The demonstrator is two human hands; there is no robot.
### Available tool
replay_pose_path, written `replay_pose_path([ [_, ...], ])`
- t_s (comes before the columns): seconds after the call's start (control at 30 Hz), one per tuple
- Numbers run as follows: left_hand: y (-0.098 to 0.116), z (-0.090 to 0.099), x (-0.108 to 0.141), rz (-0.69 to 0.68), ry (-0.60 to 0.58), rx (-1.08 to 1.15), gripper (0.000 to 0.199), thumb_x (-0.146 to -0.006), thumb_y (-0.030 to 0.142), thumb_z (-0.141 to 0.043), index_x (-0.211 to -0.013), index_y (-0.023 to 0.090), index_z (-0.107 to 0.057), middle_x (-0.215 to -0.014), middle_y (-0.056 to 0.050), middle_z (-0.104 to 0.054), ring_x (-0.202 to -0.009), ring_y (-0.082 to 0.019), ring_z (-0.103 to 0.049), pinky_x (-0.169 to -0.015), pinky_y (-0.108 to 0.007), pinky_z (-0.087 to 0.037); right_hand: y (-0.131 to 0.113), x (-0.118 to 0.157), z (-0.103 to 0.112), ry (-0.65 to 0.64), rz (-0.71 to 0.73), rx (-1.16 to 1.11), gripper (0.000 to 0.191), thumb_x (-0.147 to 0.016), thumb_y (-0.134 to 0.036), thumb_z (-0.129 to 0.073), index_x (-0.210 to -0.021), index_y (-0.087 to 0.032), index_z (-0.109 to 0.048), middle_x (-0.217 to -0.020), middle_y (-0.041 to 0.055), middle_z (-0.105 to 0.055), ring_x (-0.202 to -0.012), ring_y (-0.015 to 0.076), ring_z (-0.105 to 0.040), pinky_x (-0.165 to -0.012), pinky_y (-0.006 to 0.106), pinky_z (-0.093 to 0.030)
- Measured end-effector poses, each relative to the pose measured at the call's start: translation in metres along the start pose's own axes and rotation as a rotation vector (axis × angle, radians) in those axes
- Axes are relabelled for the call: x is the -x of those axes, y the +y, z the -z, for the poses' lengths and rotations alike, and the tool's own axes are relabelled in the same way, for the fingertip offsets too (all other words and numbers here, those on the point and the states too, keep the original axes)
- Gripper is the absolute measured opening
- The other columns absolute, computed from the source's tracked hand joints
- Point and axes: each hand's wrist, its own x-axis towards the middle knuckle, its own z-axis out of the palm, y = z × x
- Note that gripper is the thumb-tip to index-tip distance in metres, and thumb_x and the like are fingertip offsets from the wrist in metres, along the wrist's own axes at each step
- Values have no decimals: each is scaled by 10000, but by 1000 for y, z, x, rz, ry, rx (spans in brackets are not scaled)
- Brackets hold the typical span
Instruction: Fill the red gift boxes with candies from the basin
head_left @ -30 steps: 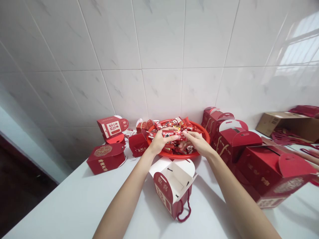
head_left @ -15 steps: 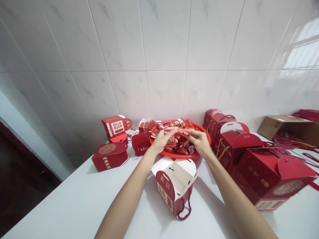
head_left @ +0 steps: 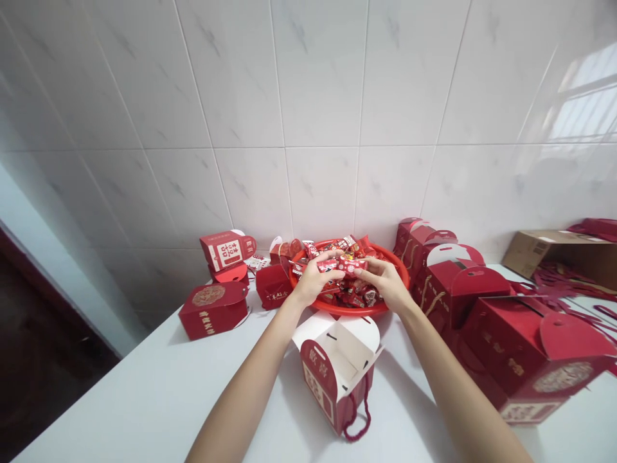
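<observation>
Over a red basin (head_left: 403, 283) heaped with red-wrapped candies (head_left: 359, 297), both of my hands hold small red packets. My left hand (head_left: 312, 280) is closed on a candy packet (head_left: 331, 265) between thumb and fingers. Closed too, my right hand (head_left: 383, 280) pinches a white-dotted red candy packet (head_left: 351, 265) beside it; the two packets touch or overlap. Below the hands stands an open red gift box (head_left: 320, 379), its flaps spread, pale inside, with a dark red cord handle (head_left: 357, 427). No candy shows in the visible part of its inside.
Closed red boxes stand at left, one box (head_left: 214, 310) in front of a stacked box (head_left: 226, 251). More red boxes (head_left: 525, 360) crowd the right side. Behind them a cardboard carton (head_left: 525, 254) holds dark red cords. A tiled wall (head_left: 321, 193) rises behind the white table (head_left: 159, 399).
My hands have turned the packets to lie more level and face me, and they sit closer together. The view has tipped slightly up. The open box has not moved.
</observation>
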Motion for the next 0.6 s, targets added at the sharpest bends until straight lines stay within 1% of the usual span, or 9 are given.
replay_pose_path([
  [0.1,0,1,-1,13,0,-27,471,-567,264,-844,-1026,225,-743,-1079,-49,-738,-1059,-270,-651,-958,-401,-481,2,-2,0,-5,-13,-15,363,-653,-483,-846,-830,-189,-726,-856,41,-749,-707,176,-667,-685,316,-558],
  [0.2,-2,0,-3,34,-2,-27,463,-550,271,-873,-989,193,-750,-1022,-68,-748,-1011,-272,-669,-950,-411,-485,1,-2,1,-10,-22,-16,373,-635,-488,-860,-808,-191,-715,-821,30,-739,-686,166,-656,-669,306,-550],
  [0.33,-6,0,-5,64,1,-9,524,-512,276,-924,-993,168,-746,-988,-79,-760,-950,-261,-689,-947,-430,-499,-1,-1,0,-25,-29,-5,378,-625,-488,-864,-806,-195,-707,-786,14,-725,-675,163,-645,-655,302,-542],
  [0.47,-9,1,-6,40,27,-49,530,-500,326,-940,-963,148,-755,-1037,-100,-752,-1004,-273,-676,-960,-427,-500,-3,-1,0,-36,-37,26,365,-617,-472,-870,-776,-196,-693,-743,-2,-703,-672,158,-634,-664,296,-527],
  [0.6,-9,1,-7,27,-9,-97,498,-516,353,-928,-933,144,-755,-1018,-107,-744,-995,-279,-674,-913,-414,-517,-3,-1,-1,-33,-25,70,372,-599,-466,-878,-783,-196,-702,-778,3,-701,-717,166,-636,-702,297,-505],
])
